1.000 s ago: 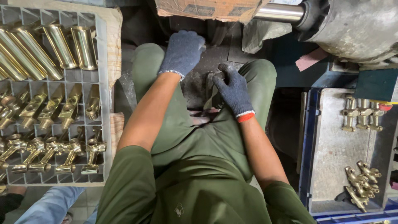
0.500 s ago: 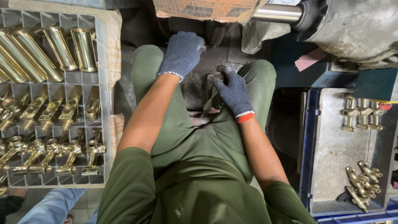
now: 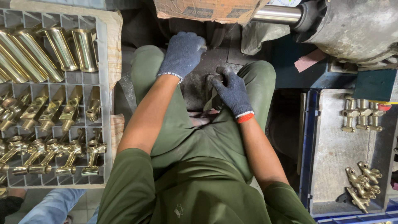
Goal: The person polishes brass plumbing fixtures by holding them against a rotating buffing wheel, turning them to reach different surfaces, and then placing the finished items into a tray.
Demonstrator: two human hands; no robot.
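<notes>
I sit in green clothes and wear dark blue knit gloves. My left hand [image 3: 182, 52] reaches forward past my left knee, just under a cardboard box [image 3: 207, 10]. Its back faces the camera and its fingers curl downward, so what is beneath them is hidden. My right hand [image 3: 233, 93], with a red cuff, rests between my knees. Its fingertips touch a dark grey metal surface [image 3: 195, 85] there. Whether it grips anything is unclear.
A grey grid crate [image 3: 103, 83] at my left holds brass tubes [image 3: 62, 47] and several brass fittings [image 3: 54, 149]. At my right, a metal tray [image 3: 331, 157] in a blue frame holds more brass fittings [image 3: 362, 184]. A grey machine with a steel shaft [image 3: 275, 13] stands ahead right. Another person's sleeve [image 3: 45, 205] shows at the lower left.
</notes>
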